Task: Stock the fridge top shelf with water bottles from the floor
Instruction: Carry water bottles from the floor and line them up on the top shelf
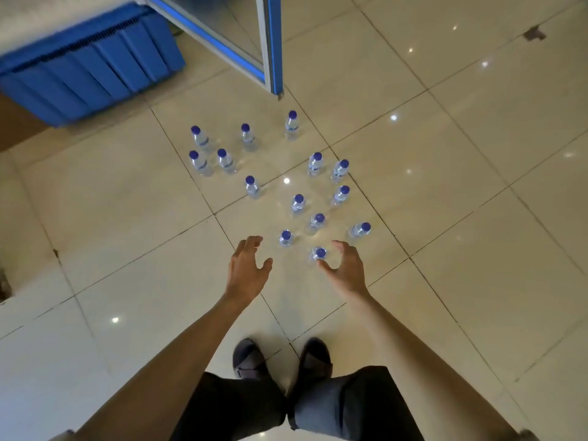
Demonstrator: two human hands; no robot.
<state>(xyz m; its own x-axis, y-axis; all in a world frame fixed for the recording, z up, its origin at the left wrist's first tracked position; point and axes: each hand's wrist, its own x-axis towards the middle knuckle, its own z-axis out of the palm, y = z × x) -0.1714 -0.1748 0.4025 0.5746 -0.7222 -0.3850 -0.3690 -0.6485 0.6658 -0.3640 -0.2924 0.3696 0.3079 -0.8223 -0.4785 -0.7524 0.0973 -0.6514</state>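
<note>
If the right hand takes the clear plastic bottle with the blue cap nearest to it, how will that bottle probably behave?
The clear plastic bottle with the blue cap looks full and sealed, so probably rather heavy for its size. It stands tall on a narrow base, so a sideways push from the open right hand may tip it. The glossy tiled floor would likely let it slide or roll.

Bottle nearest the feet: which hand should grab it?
Probably the right hand. Its open fingers already curve beside the nearest bottle, while the left hand hovers farther off.
</note>
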